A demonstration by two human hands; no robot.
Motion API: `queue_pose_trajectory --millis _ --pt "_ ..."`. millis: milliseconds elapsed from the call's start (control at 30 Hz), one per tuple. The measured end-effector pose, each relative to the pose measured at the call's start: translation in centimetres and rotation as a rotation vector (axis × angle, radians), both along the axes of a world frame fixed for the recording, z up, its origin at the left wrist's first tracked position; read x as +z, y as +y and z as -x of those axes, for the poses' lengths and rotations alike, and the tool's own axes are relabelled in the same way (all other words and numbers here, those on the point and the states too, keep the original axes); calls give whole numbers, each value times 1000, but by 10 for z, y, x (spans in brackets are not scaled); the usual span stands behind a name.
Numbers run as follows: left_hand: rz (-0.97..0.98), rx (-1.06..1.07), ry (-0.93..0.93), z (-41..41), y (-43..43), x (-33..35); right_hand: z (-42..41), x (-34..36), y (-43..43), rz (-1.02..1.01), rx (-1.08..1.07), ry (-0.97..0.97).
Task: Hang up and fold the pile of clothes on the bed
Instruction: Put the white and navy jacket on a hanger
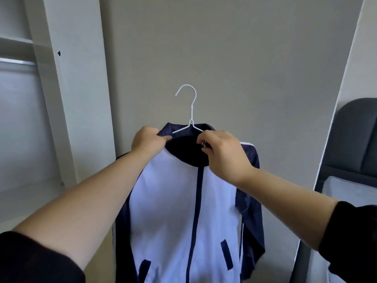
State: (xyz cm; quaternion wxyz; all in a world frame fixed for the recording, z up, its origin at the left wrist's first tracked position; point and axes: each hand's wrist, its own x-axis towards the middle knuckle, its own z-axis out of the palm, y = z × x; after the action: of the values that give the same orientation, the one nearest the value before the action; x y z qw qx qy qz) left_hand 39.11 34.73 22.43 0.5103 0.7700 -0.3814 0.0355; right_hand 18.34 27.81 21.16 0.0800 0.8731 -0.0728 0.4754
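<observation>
two hands pinch a track jacket [179, 211] at its collar: left hand [148, 140] on the left edge, right hand [222, 152] at the zip top. jacket hangs lengthwise downward; above the collar, wire hanger [188, 111] hook points up, before the wall [224, 48].

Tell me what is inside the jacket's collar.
A white wire hanger sits inside the jacket: its hook and the tops of both arms show above the collar. The rest is covered by fabric and by both hands, left and right.
</observation>
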Motion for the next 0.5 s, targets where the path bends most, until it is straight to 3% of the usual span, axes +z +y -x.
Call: queue_pose_trajectory --millis 67,133,167,300,367,433,500 --pt "24 21 19 -6 4 -2 -4 -19 11 135 24 237" --pt "64 -18 49 -9 7 -6 -4 -36 10 53 -68 608" --pt "75 -40 52 -10 7 -9 -3 -40 5 -31 -85 639" --pt "66 -78 18 -13 9 -15 4 -29 -5 -212 88 74" --pt "76 -119 17 -15 10 -14 5 -19 -19 -285 -45 -95" --pt "80 -179 15 -15 12 -11 6 -9 -38 -416 -255 -53" --pt "72 -236 -12 -12 15 -6 8 -3 -54 -495 -356 109"
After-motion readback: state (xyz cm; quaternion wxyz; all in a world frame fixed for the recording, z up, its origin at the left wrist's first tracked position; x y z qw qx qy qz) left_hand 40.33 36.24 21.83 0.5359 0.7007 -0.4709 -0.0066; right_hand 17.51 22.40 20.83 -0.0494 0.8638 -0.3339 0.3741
